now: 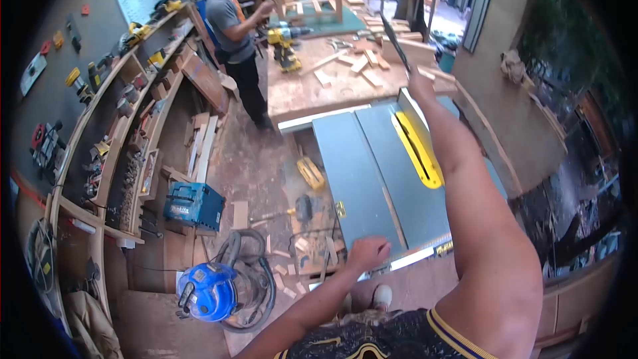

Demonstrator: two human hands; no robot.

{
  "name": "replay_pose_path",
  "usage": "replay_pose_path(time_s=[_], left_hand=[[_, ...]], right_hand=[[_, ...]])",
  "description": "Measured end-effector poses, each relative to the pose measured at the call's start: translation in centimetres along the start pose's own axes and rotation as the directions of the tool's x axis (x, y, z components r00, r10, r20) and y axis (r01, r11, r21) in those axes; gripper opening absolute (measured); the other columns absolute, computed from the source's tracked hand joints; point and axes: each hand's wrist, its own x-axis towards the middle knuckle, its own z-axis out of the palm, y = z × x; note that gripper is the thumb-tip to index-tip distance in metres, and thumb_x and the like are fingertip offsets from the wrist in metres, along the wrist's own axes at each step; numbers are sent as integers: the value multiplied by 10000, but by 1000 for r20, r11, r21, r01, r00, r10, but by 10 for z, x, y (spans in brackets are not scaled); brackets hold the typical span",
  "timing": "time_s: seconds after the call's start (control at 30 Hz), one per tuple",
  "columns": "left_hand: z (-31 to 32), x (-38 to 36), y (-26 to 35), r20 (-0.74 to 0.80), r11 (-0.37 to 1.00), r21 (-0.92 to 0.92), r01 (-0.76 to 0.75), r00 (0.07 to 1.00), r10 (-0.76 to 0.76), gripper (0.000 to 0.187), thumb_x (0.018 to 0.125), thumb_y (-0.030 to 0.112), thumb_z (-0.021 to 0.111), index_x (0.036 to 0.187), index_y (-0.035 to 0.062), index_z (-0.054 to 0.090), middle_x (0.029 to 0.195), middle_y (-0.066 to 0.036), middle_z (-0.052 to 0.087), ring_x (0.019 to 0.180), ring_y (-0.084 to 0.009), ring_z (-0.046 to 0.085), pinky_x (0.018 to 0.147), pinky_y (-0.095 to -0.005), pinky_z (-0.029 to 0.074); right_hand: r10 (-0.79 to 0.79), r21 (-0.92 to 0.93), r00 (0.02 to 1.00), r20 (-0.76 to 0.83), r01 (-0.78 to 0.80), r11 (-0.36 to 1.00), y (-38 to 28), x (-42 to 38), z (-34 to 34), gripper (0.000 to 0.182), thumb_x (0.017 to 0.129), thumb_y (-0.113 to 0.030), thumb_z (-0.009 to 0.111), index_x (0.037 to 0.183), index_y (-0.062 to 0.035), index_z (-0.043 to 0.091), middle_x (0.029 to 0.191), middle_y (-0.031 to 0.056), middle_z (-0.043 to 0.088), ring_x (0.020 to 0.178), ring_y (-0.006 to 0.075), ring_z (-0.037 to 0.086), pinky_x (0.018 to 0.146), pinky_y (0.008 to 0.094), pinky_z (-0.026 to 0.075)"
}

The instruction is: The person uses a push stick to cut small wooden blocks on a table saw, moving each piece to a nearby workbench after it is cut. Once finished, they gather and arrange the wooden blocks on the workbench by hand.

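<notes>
The table saw fills the middle of the workshop, its grey top flat and bare apart from the yellow blade guard lying along its right half, set over the blade slot so that the cutting line is covered. Beyond the saw's far edge stands the wooden workbench, strewn with offcuts and a yellow drill; another person works at the bench's far left corner, hands raised to a wooden frame. On the floor to the saw's left lie a teal tool case and, nearer the camera, a blue shop vacuum with its hose coiled about it.

The right hand reaches out past the saw's far edge and is closed round the lower end of a long dark strip, held upright and slanting away over the bench. The left hand rests at the saw's near edge, fingers curled under into a loose fist, seemingly steadying the body; whether it grips anything cannot be told.
</notes>
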Motion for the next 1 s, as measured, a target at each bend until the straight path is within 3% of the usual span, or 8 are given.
replay_pose_path(time_s=[0.13,0.27,0.33,0.37,0.43,0.63,0.77,1.0], left_hand=[[1,-1,-2,79,998,30,54,995,-56,288,899,336,560,794,83,650,817,-146,642,804,-378,625,709,-498,489],[3,-2,-2,20,998,53,18,1000,-19,291,906,321,564,774,71,633,770,-147,629,751,-374,613,668,-486,477],[6,0,-3,9,999,13,-40,999,40,273,896,291,596,750,63,626,725,-152,605,693,-367,597,625,-467,456],[7,-4,-4,-41,998,-21,-57,998,56,263,886,262,628,725,54,619,680,-157,581,634,-360,580,581,-449,435],[10,-5,1,-27,996,-30,-86,996,85,240,877,236,648,724,52,629,663,-149,581,607,-349,577,568,-434,436],[75,79,112,-24,836,-52,-546,838,545,148,873,194,646,809,60,650,810,-141,642,787,-359,627,709,-439,511],[152,210,184,107,895,212,-394,919,379,293,870,240,649,1102,61,648,1144,-189,635,1058,-369,607,912,-455,496],[255,343,159,67,839,544,-6,997,-37,414,862,251,647,1189,2,593,1196,-266,602,1126,-404,604,943,-465,500]], right_hand=[[-117,57,982,147,110,992,-4,0,-50,526,900,-8,448,1398,-166,513,958,243,682,625,319,664,560,422,537],[111,16,953,283,-121,993,24,-92,-149,485,928,-61,496,1409,-124,469,821,181,654,531,252,622,501,400,526],[-412,-126,897,-161,396,910,120,-115,-145,470,965,-121,503,1432,-128,446,771,151,639,456,196,566,414,361,466],[-379,-135,909,-172,359,923,125,-149,-172,470,965,-121,503,1432,-128,446,771,151,639,456,196,566,414,361,466],[258,86,937,235,-284,955,108,-228,-241,450,983,-146,507,1429,-125,450,775,137,640,458,181,553,410,346,444],[470,406,881,62,-452,794,169,-412,-286,415,1007,-142,501,1419,-158,456,642,33,537,444,105,491,413,293,413],[576,580,817,31,-484,655,192,-513,-278,459,1014,-131,490,1466,-160,418,650,14,538,461,90,502,431,262,417],[656,738,738,161,-531,416,218,-637,-273,491,1017,-119,478,1489,-61,355,646,4,511,484,83,498,459,244,428]])
